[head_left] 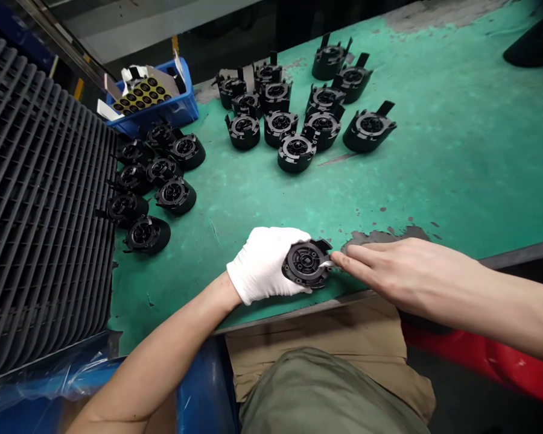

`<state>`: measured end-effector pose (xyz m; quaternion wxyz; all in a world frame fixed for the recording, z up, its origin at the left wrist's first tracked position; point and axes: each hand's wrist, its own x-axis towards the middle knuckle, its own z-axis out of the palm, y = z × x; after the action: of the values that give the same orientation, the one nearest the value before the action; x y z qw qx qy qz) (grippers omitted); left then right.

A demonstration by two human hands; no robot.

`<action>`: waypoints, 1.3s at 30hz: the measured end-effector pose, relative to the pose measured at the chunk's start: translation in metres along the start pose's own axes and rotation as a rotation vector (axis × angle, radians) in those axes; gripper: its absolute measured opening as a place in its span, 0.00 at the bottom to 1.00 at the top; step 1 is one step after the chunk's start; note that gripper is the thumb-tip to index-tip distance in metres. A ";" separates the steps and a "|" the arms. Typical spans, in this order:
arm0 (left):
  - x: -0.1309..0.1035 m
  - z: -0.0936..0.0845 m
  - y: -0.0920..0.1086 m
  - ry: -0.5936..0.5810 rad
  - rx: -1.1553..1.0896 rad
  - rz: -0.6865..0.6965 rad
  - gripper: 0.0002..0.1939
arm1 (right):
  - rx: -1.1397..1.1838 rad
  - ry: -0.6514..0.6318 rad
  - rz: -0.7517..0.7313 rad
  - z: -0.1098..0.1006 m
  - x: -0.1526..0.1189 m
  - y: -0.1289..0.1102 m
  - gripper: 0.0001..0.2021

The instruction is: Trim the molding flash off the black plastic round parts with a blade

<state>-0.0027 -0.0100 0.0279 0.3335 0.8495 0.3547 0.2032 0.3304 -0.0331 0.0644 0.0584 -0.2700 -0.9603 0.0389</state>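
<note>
My left hand (269,265), in a white glove, is wrapped round a round black plastic housing (306,260) near the front edge of the table. The housing's ribbed face with its ring and small centre opening is turned up toward me. My bare right hand (384,268) comes in from the right with its fingers pinched on a small shiny blade-like tool (326,263). Its tip meets the housing's right rim; the rest of the tool is hidden by my fingers.
Several similar black housings (297,152) stand at the back middle, and another group (176,194) at the left. Behind that group is a blue bin (163,114) holding a sheet of round stickers (142,96). Stacked dark grid trays (40,199) rise at the far left of the green tabletop (457,163).
</note>
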 end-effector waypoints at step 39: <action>-0.019 0.025 -0.032 0.211 0.016 0.125 0.64 | -0.183 0.099 -0.004 0.000 0.023 -0.010 0.23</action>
<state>-0.0160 -0.0180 -0.0138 0.2742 0.8465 0.3359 0.3090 0.3058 -0.0297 0.0671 0.0807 -0.2738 -0.9564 -0.0624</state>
